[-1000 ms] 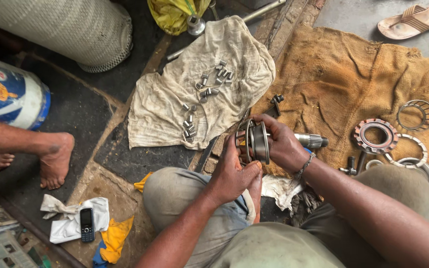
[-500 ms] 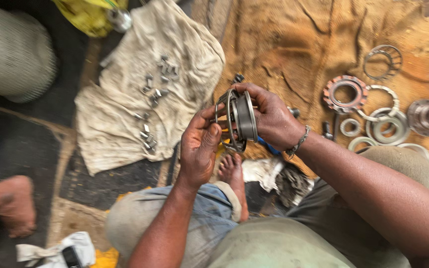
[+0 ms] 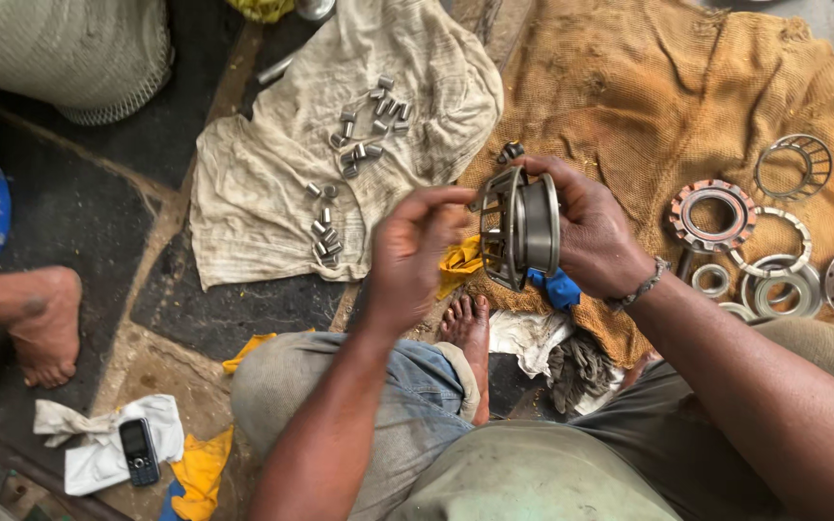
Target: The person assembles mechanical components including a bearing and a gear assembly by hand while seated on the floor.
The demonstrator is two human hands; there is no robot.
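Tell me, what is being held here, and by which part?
The right hand grips a metal bearing cage with its inner ring around the ring's outer side; the left hand fingers its open rim.

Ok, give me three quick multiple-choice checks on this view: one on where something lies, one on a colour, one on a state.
1. Where do the loose metal rollers lie?
A. on the pale cloth
B. on the brown sacking
C. inside a box

2. What colour is the rag under the held part?
A. red
B. blue
C. green

3. How is the bearing cage held?
A. lying flat on the floor
B. gripped by the right hand, off the ground
C. hanging from a hook

Answers: 1 A, the rollers sit scattered on the pale cloth. 2 B, a blue scrap shows just below the cage. 3 B, the right hand wraps it while the left hand reaches in beside it.
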